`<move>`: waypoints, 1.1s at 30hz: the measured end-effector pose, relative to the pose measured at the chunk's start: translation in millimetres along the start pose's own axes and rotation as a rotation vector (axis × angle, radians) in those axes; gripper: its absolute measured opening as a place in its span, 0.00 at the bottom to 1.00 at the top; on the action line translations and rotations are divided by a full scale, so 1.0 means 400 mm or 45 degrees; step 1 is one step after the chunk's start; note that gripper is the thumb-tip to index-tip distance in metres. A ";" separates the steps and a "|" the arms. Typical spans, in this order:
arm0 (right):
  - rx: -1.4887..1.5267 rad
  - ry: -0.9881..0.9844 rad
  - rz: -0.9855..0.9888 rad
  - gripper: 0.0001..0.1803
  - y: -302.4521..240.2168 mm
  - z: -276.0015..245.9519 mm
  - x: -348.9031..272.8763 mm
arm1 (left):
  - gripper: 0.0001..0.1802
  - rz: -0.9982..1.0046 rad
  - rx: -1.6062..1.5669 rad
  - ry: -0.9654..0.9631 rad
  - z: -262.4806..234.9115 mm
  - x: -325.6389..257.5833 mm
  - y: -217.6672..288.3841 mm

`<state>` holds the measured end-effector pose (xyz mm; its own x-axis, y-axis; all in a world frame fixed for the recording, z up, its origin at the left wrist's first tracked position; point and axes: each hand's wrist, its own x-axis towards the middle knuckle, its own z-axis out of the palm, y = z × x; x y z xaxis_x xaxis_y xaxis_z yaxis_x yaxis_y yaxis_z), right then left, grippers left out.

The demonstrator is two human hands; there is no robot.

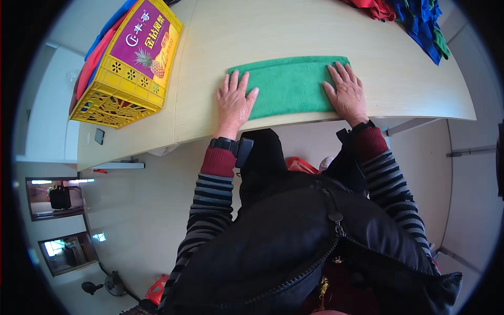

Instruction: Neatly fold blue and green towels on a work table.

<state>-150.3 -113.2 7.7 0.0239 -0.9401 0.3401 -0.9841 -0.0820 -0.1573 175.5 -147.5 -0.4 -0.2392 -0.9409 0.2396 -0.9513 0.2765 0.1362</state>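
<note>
Above a pale floor (139,202), the wood-grain bench (236,31) is carrying one yellow plastic crate (138,79) far left, contents mostly hidden. The left hand (234,102), fingers parted, is resting on one green towel (289,86) at the near edge; the right hand (347,94) is mirroring it, fingers apart. Far right, cut-off cloths (417,23) are overlapping, uncountable.

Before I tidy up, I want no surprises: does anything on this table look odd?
Only the colourful cloths, far right, look untidy: crumpled together, while the green cloth under left hand and right hand lies flat.

Cloth (291,86) on table (262,29), crate (137,71) to its left, fabric pile (416,21) at far right.
</note>
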 end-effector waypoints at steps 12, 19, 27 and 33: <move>-0.009 0.002 -0.012 0.32 -0.006 -0.002 -0.002 | 0.35 0.006 -0.036 -0.018 -0.018 0.008 -0.002; -0.019 -0.004 -0.023 0.32 0.000 -0.008 -0.003 | 0.35 -0.006 -0.020 -0.022 -0.012 0.007 0.000; -0.025 -0.028 -0.033 0.32 -0.013 -0.006 0.000 | 0.36 -0.016 -0.019 -0.037 -0.019 -0.002 -0.008; -0.022 0.040 -0.042 0.31 -0.005 -0.008 0.004 | 0.34 0.078 0.084 0.061 -0.047 0.001 0.024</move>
<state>-148.7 -113.6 11.5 0.0513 -0.9261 0.3739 -0.9858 -0.1069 -0.1295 169.8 -141.8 19.0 -0.2894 -0.9117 0.2915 -0.9463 0.3184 0.0564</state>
